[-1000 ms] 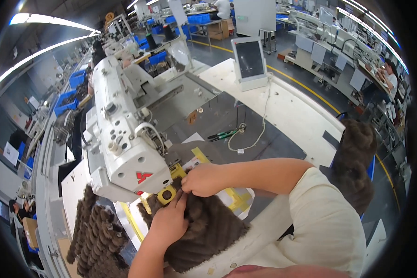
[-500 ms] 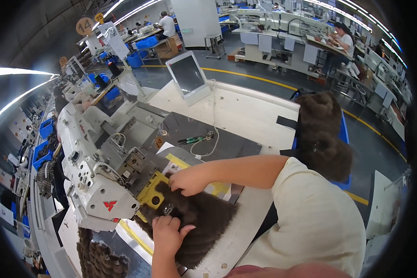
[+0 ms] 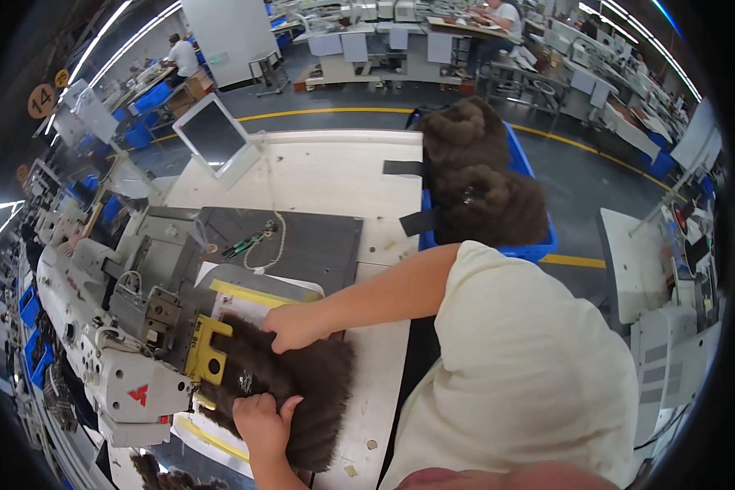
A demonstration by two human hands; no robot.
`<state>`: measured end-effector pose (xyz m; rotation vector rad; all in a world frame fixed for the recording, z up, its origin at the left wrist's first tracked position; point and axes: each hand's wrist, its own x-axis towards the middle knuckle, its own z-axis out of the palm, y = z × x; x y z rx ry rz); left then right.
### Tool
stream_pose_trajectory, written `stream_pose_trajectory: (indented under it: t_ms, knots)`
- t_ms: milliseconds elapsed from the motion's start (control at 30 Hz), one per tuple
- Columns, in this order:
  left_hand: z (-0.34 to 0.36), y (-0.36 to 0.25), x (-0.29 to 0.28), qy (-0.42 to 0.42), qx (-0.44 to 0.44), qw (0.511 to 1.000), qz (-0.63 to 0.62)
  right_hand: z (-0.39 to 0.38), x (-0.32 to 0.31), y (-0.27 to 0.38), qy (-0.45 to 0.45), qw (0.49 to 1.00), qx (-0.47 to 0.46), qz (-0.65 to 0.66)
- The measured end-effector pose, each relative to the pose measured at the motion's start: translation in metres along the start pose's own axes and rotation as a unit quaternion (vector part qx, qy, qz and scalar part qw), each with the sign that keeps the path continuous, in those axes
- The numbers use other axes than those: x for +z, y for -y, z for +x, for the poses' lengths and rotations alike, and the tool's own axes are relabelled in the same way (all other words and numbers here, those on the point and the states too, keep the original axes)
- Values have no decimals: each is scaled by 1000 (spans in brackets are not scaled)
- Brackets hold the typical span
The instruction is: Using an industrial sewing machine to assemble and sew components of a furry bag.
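Observation:
A dark brown fur piece (image 3: 322,392) lies on the sewing machine's (image 3: 131,367) work plate, beside the yellow notched plate (image 3: 208,353) at the head. A small shiny silvery patch (image 3: 246,380) shows on the fur. My right hand (image 3: 298,327) is at the fur's far edge, fingers bent and closed on it, tips partly hidden in the pile. Nearer to me, my left hand (image 3: 261,418) rests on the fur's near left part, its thumb spread away from the fingers. Under the fur, a white sheet with yellow strips (image 3: 253,292) sticks out.
Green-handled snips (image 3: 249,243) and a cord lie on the grey plate beyond. A tablet screen (image 3: 214,135) stands on the white table (image 3: 327,167). At right, a blue bin (image 3: 524,155) holds brown fur pieces (image 3: 490,204). More fur (image 3: 167,474) lies front left. People work at machines farther off.
The view has turned right, so the machine and table sit farther left. My right hand is slightly farther from the yellow plate. Both hands stay on the fur.

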<state>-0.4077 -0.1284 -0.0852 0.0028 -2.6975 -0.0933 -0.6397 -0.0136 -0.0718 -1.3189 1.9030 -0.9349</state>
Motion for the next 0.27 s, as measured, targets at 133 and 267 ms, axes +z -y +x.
stream_pose_trajectory:
  t_ms: [133, 267]
  knots:
    - [-2, -16, -5, -9, 44, 998, -39, -18, -3, -7, 13, 999, -10, -38]
    - [-3, -30, -10, -170, 40, 972, -156, -59, -37, 12, -37, 991, -68, -112]
